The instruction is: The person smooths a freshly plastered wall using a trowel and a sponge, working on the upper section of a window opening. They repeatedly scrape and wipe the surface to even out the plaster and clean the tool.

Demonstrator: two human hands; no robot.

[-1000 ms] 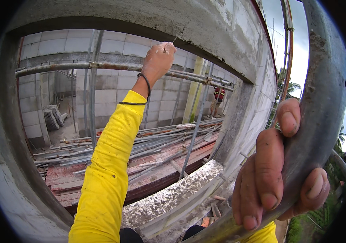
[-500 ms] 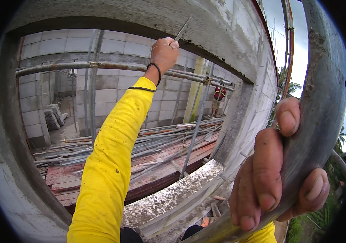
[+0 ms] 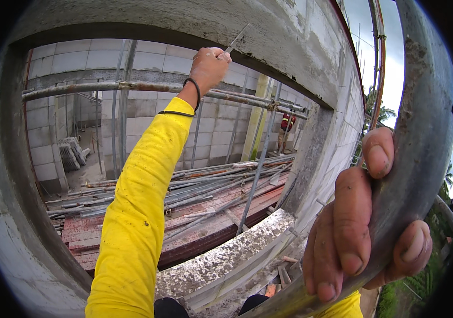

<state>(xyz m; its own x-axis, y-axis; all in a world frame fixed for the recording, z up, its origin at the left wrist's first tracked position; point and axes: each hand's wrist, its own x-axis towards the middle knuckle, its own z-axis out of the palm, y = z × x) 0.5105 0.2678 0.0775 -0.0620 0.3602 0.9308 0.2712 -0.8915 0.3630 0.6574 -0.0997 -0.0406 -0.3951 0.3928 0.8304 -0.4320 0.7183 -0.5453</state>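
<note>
My left hand (image 3: 209, 67) is raised in front of me at the top edge of a wall opening, its fingers closed round a thin grey blade-like tool (image 3: 238, 37). The tool is seen nearly edge-on, so its exact kind is unclear. Its far end lies against or just in front of the rough grey concrete lintel (image 3: 295, 47); contact cannot be made out. Close to me on the right, my right hand (image 3: 346, 233) is wrapped round a thick grey metal scaffold pipe (image 3: 423, 116). Yellow sleeves cover both arms.
A rusty horizontal pipe (image 3: 157, 87) crosses the opening. Below is a speckled concrete sill (image 3: 226, 252). Inside, metal pipes (image 3: 205, 193) lie piled on reddish planks (image 3: 88, 233). A person in a red vest (image 3: 287, 124) stands farther back. Greenery (image 3: 407, 294) shows far below right.
My left hand and forearm have shifted slightly left, with the tool still in the fingers. My right hand keeps its grip on the pipe.
</note>
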